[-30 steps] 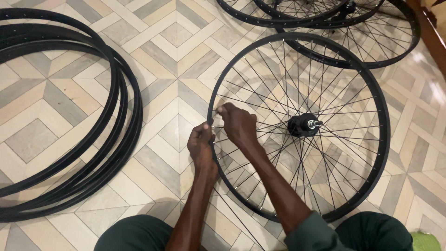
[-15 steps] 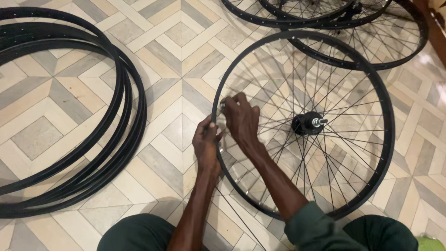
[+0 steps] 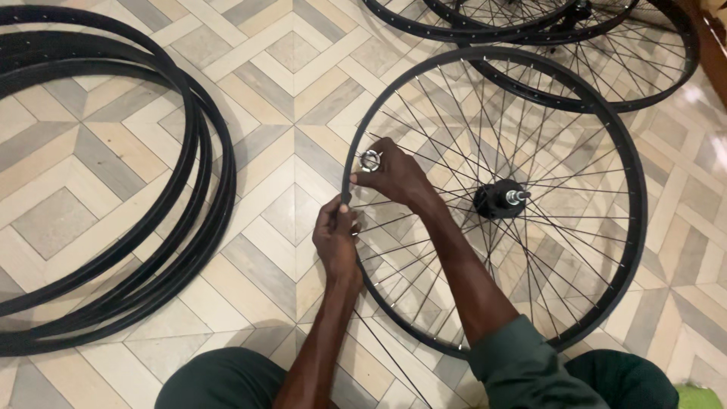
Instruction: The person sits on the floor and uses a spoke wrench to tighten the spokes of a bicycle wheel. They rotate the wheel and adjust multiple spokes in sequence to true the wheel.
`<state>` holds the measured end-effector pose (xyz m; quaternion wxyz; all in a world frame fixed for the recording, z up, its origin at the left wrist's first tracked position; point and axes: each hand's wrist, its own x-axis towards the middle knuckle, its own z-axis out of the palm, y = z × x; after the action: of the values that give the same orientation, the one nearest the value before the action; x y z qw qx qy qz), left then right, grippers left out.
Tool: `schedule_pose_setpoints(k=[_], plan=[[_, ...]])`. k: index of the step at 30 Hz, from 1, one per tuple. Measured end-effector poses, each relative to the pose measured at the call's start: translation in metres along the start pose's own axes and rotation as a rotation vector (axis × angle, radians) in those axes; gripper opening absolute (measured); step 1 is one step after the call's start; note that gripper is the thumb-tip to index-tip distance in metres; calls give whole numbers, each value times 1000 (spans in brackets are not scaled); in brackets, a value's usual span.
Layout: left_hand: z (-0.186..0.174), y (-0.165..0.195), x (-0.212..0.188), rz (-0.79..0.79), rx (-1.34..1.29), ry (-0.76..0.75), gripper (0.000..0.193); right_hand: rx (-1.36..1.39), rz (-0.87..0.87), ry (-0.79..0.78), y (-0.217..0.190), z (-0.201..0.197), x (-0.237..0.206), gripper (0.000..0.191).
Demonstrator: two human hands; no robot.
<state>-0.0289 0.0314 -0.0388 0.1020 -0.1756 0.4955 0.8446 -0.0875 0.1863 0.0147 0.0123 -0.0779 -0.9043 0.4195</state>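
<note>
Nearest, left hand (image 3: pixel 337 241) pinches the wheel rim (image 3: pixel 346 182) at its left edge; just beyond, right hand (image 3: pixel 395 176) grips a small round metal tool (image 3: pixel 369 160) against it; hub (image 3: pixel 500 199) lies rightward

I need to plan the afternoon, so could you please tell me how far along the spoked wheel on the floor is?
Done: the black spoked wheel already has spokes laced from hub to rim. In hand: the right hand holds a small round metal spoke tool at the rim, while the left hand grips the rim below. Left: bare black rims lie stacked alongside, unlaced.
</note>
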Motion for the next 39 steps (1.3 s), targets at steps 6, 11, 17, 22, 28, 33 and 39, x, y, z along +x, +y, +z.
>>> schedule_pose_setpoints(k=[6, 11, 17, 22, 28, 33, 39], plan=[[0, 0, 0, 7, -16, -2, 27, 126, 5, 125, -13, 3, -12, 35], [-1, -1, 1, 61, -24, -19, 29, 110, 51, 144, -15, 1, -4, 29], [0, -1, 3, 80, -27, -28, 28, 68, -161, 218, -9, 4, -7, 30], [-5, 2, 4, 77, 35, -19, 29, -83, -209, 257, -12, 13, -10, 25], [-1, 10, 1, 63, 73, -100, 33, -160, -239, 353, -28, 11, -1, 23], [3, 17, -6, 74, 138, -82, 35, -386, -261, 175, -35, -2, 2, 27], [8, 19, -9, 88, 148, -89, 35, -277, -318, 258, -29, -6, -12, 22]])
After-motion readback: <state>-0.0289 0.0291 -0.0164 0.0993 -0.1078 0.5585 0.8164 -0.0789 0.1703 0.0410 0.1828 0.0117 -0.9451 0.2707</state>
